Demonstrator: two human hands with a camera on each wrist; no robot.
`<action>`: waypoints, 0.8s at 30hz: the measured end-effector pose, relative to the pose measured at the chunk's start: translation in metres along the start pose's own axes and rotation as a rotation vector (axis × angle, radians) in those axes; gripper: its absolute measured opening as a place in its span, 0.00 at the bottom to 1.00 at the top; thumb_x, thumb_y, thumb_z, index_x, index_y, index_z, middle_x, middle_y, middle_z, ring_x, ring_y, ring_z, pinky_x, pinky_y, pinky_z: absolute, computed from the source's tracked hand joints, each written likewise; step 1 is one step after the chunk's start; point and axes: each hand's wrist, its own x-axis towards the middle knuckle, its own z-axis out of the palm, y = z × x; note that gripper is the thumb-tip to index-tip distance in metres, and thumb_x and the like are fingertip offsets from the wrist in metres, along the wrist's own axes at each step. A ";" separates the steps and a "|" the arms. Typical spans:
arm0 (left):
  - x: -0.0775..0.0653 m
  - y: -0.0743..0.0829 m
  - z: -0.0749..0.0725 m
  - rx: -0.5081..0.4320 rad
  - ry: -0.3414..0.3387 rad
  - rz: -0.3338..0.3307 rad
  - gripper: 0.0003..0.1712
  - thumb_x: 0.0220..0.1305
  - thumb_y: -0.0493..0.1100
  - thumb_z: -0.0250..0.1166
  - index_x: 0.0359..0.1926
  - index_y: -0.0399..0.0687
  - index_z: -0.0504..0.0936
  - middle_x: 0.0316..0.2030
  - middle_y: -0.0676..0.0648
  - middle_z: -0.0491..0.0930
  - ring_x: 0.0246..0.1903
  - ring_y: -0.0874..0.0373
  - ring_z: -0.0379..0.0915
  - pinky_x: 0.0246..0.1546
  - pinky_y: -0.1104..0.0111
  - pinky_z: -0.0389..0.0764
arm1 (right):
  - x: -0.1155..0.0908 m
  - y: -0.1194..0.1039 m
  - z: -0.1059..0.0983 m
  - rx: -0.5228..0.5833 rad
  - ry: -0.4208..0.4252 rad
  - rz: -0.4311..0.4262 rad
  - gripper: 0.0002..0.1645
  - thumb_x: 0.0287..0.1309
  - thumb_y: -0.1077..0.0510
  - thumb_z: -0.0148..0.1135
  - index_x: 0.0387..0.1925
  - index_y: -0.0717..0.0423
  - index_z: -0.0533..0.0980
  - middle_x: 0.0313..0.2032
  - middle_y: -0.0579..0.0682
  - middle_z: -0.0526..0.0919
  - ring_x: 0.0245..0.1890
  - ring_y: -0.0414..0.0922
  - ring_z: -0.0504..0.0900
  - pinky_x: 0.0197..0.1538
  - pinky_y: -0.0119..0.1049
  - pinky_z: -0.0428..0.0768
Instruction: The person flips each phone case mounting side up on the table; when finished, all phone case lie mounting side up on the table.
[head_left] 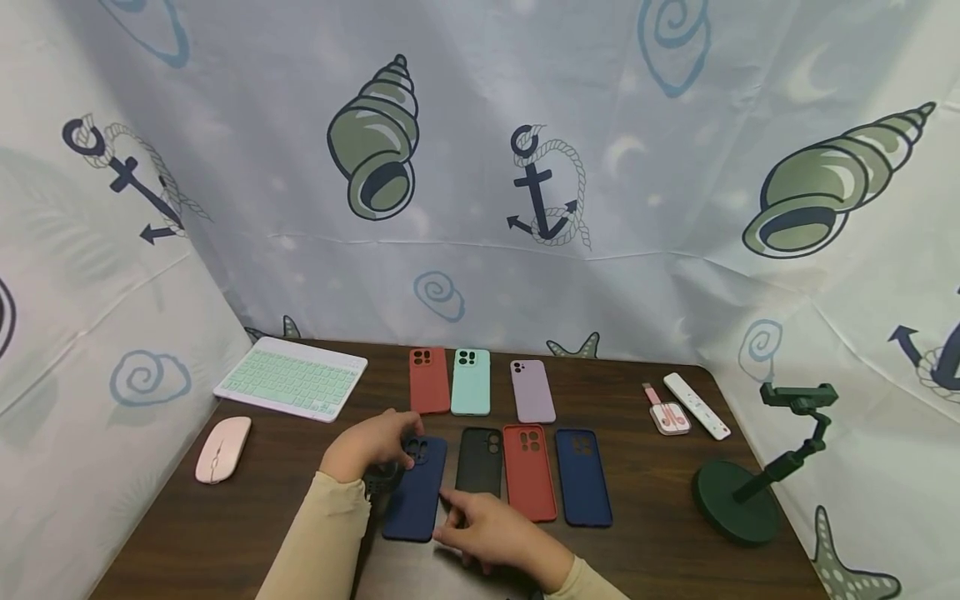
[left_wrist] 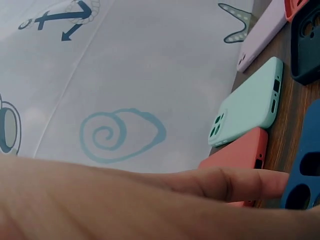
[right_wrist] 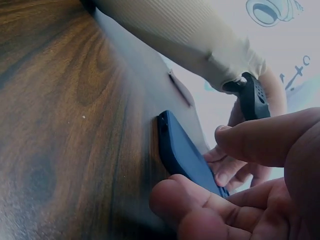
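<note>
Where the blue case lies: on the table, at the left end of the front row, its lens openings toward the cloth; I cannot tell whether it sits fully flat.

Left hand: its grip is pinching the lens end of that case, thumb on the face beside the openings (my left wrist view shows a finger meeting the case there); a dark band circles the wrist, just past the cuff of a cream sleeve.

Right hand: its grip is loose, thumb and forefinger apart, the fingertips at the long right edge of the blue case; I cannot tell how firmly they touch. From the head view it covers the lower end of the black case.

Front row: to the right of the black case I see a red case, then a second blue case.

Back row: a coral case just beside a mint case, with a lilac case farther right.

Left side: keyboard, mouse.

Right side: earphone box, remote, green stand.
</note>
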 end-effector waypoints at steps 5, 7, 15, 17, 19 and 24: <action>-0.001 0.002 -0.002 0.018 0.000 0.008 0.29 0.52 0.41 0.80 0.54 0.54 0.78 0.45 0.44 0.73 0.23 0.53 0.75 0.25 0.63 0.75 | 0.000 0.000 0.001 -0.004 -0.001 0.002 0.44 0.67 0.44 0.64 0.76 0.57 0.61 0.30 0.42 0.84 0.13 0.44 0.76 0.11 0.36 0.71; -0.002 0.002 -0.002 0.018 -0.004 0.005 0.29 0.52 0.41 0.80 0.54 0.53 0.78 0.45 0.44 0.73 0.23 0.53 0.76 0.26 0.63 0.76 | 0.001 0.000 0.002 -0.007 -0.003 -0.001 0.45 0.67 0.44 0.64 0.76 0.58 0.60 0.30 0.42 0.84 0.11 0.43 0.74 0.10 0.36 0.69; -0.001 0.000 -0.003 0.017 -0.017 0.009 0.28 0.52 0.41 0.80 0.52 0.52 0.77 0.40 0.45 0.74 0.21 0.53 0.76 0.25 0.63 0.76 | 0.002 0.003 0.003 0.114 -0.024 -0.009 0.41 0.69 0.45 0.62 0.75 0.57 0.63 0.33 0.46 0.86 0.11 0.41 0.72 0.09 0.34 0.65; 0.000 -0.001 -0.003 0.011 -0.022 0.008 0.28 0.52 0.40 0.80 0.51 0.51 0.77 0.38 0.46 0.75 0.21 0.53 0.76 0.24 0.63 0.76 | 0.003 0.003 0.003 0.159 -0.023 -0.004 0.39 0.69 0.45 0.61 0.74 0.57 0.64 0.34 0.47 0.87 0.12 0.41 0.73 0.10 0.33 0.65; 0.000 -0.001 -0.003 0.005 -0.027 0.008 0.28 0.52 0.40 0.80 0.51 0.51 0.77 0.36 0.47 0.76 0.21 0.53 0.76 0.24 0.63 0.76 | 0.004 0.002 0.003 0.192 -0.014 0.000 0.38 0.70 0.45 0.61 0.74 0.57 0.64 0.34 0.48 0.88 0.12 0.41 0.73 0.10 0.33 0.65; 0.000 -0.001 -0.003 -0.013 -0.036 0.001 0.28 0.53 0.39 0.79 0.53 0.50 0.76 0.35 0.48 0.77 0.20 0.55 0.75 0.23 0.64 0.76 | 0.004 0.001 0.005 0.211 0.022 0.002 0.36 0.69 0.46 0.62 0.72 0.55 0.67 0.34 0.47 0.87 0.14 0.40 0.73 0.11 0.32 0.65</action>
